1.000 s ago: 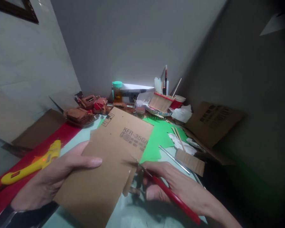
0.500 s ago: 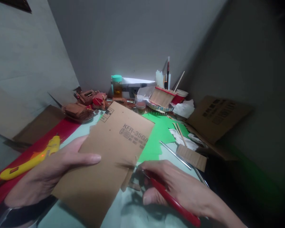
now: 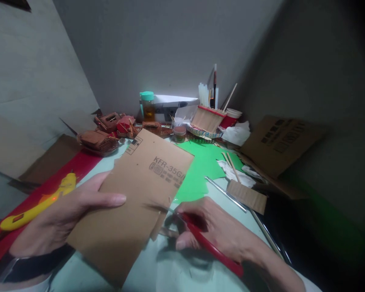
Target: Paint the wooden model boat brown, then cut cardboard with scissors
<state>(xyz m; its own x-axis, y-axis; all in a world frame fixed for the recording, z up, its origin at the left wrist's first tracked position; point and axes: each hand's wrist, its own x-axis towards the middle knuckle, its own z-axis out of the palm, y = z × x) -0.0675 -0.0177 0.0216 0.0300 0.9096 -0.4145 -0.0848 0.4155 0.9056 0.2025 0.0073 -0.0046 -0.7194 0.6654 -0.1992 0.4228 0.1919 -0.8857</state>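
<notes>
A flat piece of brown cardboard (image 3: 134, 182), printed "KFR-35G", is held tilted over the table by my left hand (image 3: 82, 207). The thumb lies across its face and the other fingers are behind it, out of sight. My right hand (image 3: 209, 231) is closed around red-handled scissors (image 3: 208, 245), whose blades are at the cardboard's right edge. One blade lies over the printed face, and a narrow strip (image 3: 159, 223) hangs partly cut from that edge. How far the lower blade reaches is hidden.
A yellow glue gun (image 3: 42, 202) lies at left on red material. Green paper (image 3: 203, 166), a metal rod (image 3: 226, 194) and a small cardboard piece (image 3: 246, 195) lie beyond my right hand. At the back stand a lidded bottle (image 3: 147, 106) and a stick holder (image 3: 207, 119).
My right hand and the scissors have shifted slightly left and up along the cardboard's edge. The whole view has moved a little; both grips are unchanged.
</notes>
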